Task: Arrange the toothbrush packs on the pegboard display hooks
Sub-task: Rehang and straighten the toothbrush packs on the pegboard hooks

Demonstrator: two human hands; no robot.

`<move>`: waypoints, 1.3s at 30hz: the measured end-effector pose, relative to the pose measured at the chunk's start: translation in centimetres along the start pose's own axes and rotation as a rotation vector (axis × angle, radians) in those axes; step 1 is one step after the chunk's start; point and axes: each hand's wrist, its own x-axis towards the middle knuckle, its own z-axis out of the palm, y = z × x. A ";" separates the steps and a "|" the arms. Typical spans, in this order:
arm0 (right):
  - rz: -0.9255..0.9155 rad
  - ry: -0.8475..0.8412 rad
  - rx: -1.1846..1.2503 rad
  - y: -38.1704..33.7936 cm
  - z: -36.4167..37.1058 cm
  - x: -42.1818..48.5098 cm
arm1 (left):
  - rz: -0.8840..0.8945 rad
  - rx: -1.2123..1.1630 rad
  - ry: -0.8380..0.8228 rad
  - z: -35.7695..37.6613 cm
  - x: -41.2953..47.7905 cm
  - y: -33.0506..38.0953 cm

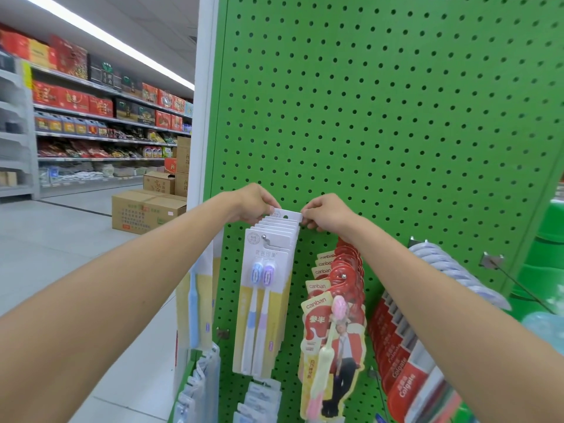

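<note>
Pinched at both top corners: left hand (251, 203) closed on the left corner and right hand (325, 213) closed on the right corner of the rearmost toothbrush pack (287, 215), evidently to keep the card level and its hang hole lined up with the hook. Nearest, hanging square from the hook tip (264, 238), front twin-brush pack (264, 303) of the same row, with the held card at the back, close to the green pegboard (396, 117). Alongside to the right, red canban packs (332, 325) and Colgate packs (399, 355) on separate hooks; beyond, upper board bare.
</note>
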 end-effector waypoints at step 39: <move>-0.072 0.241 0.015 2.4 -1.6 -16.7 | 0.306 0.277 0.276 10.3 -14.9 3.4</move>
